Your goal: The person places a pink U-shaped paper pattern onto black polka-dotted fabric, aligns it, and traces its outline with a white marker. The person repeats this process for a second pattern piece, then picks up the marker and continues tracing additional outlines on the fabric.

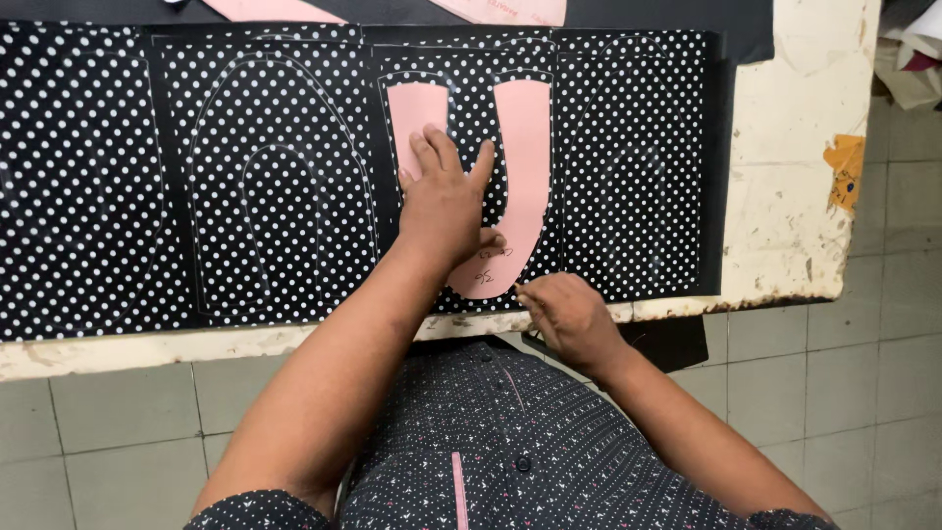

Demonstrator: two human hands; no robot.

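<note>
A pink U-shaped paper pattern (525,167) lies on black white-dotted fabric (275,186) spread over a worn white table (795,177). My left hand (446,196) presses flat on the pattern's middle, fingers spread. My right hand (569,314) sits at the pattern's lower right edge near the table's front, fingers pinched on a thin marking tool whose tip touches the fabric; the tool is mostly hidden. White traced outlines of the same U shape show on the fabric panel to the left (280,186).
Two more pink pattern pieces (275,8) lie at the table's far edge. The table's right end (814,118) is bare and chipped. Grey tiled floor (863,373) lies below and to the right. Paper scraps (908,59) sit at the top right.
</note>
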